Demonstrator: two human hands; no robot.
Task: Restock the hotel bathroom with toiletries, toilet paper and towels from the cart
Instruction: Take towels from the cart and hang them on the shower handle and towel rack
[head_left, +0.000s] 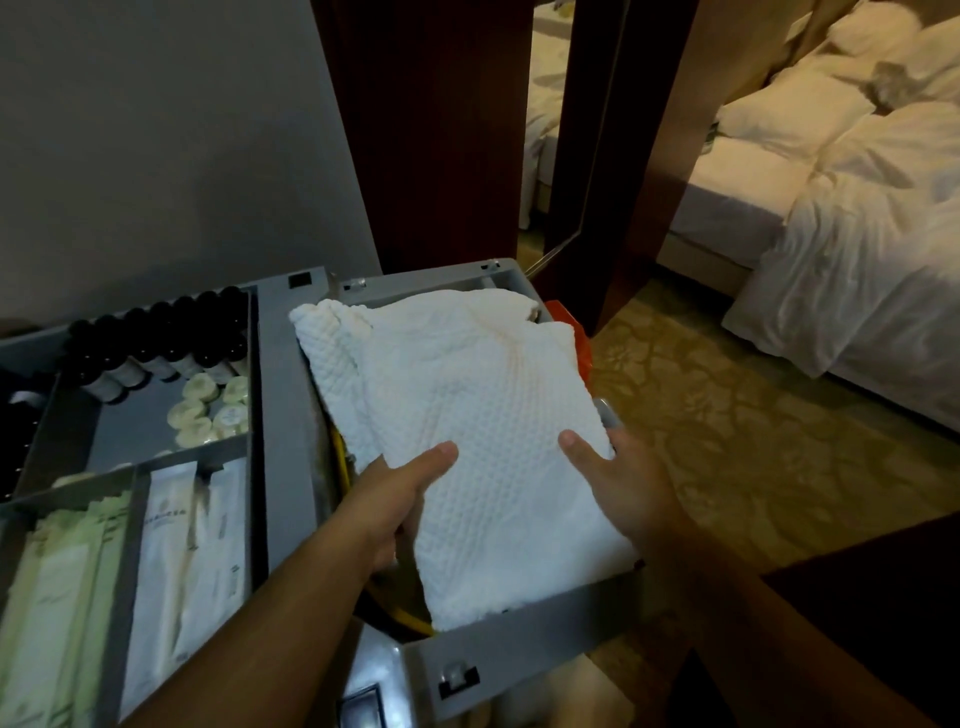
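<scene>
A folded white waffle-weave towel (467, 415) lies tilted over the open right bin of the grey cart (291, 395). My left hand (395, 493) grips its near left edge, thumb on top and fingers underneath. My right hand (618, 478) holds the near right edge, thumb resting on the cloth and fingers behind it. In the cart's left tray stand small dark-capped bottles (156, 338), round wrapped soaps (213, 405) and flat sachets in white and pale green (187, 561).
A dark wooden door frame (441, 130) rises behind the cart, with a mirrored panel (545, 130) beside it. An unmade bed (831, 182) with white linen stands at the right on patterned carpet (753, 441). Something orange (566, 317) shows behind the towel.
</scene>
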